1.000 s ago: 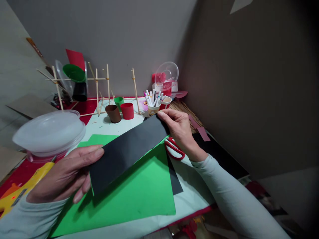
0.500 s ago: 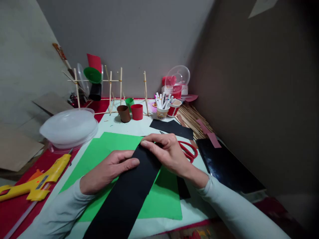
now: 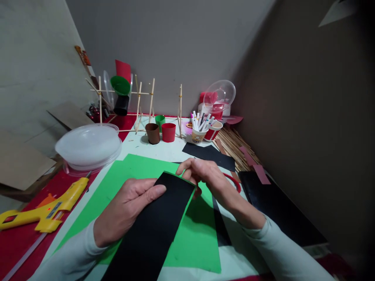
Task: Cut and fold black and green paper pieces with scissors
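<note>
A long black paper strip [image 3: 158, 218] slants up from the bottom of the head view, with a thin green edge along its top and right side. My left hand [image 3: 131, 203] grips its left edge, thumb on top and fingers underneath. At the strip's top right corner is my right hand [image 3: 209, 177], its fingers bent but apart, close to or touching the edge. Under both hands lies a large green sheet [image 3: 202, 242]. Red-handled scissors [image 3: 234, 181] are partly hidden behind my right wrist.
At left are a yellow glue gun [image 3: 52, 207] and stacked plastic lids [image 3: 88, 146]. Brown [image 3: 152, 134], red [image 3: 168, 132] and green paper rings stand near a stick frame [image 3: 139, 107]. A marker cup [image 3: 199, 135], black scraps [image 3: 209, 155], sticks [image 3: 237, 144] and a dark panel [image 3: 275, 210] lie right.
My right hand has loosened its pinch on the strip's top end and shifted right and slightly down. My left hand still holds the strip. The view has turned a little left.
</note>
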Available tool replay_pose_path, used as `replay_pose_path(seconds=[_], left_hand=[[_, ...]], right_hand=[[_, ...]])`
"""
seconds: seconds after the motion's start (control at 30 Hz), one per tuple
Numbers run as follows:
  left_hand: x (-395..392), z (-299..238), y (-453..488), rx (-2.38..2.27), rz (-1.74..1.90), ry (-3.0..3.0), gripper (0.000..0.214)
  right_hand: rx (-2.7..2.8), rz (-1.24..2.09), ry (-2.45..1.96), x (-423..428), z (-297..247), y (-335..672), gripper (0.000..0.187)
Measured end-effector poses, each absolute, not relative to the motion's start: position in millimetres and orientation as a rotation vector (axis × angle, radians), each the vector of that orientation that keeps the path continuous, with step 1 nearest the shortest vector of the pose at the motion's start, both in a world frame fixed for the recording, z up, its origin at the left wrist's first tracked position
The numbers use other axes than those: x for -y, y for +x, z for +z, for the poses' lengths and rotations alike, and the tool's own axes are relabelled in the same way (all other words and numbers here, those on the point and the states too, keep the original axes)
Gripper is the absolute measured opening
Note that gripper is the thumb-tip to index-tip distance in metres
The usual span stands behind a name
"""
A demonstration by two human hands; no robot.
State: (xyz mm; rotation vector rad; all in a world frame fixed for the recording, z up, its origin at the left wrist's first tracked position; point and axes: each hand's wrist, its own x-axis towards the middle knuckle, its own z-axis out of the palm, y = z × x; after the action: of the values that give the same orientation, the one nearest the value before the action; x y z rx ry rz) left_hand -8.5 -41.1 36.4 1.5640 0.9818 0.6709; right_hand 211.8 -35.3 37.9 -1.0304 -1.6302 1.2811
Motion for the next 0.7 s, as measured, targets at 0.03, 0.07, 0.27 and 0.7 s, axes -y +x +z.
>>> replay_pose_path(seconds=[0.03, 0.07, 0.27, 0.7], left_hand=[[41, 36, -9, -0.985, 0.698, 1.576, 0.040], [42, 36, -10, -0.996, 0.718, 1.585, 0.039], [40, 33, -11, -0.995, 0.697, 1.434, 0.036], [33, 32, -2, -0.934, 0.789, 1.144, 0.028]], right_hand=[[1.671, 1.291, -1.072, 37, 38, 210, 0.041], [1.706, 1.306, -1.108, 40, 39, 209, 0.037], [1.698, 1.339, -1.087, 46, 31, 200, 0.033], [1.692, 1.532, -0.964, 38, 32, 200, 0.034]])
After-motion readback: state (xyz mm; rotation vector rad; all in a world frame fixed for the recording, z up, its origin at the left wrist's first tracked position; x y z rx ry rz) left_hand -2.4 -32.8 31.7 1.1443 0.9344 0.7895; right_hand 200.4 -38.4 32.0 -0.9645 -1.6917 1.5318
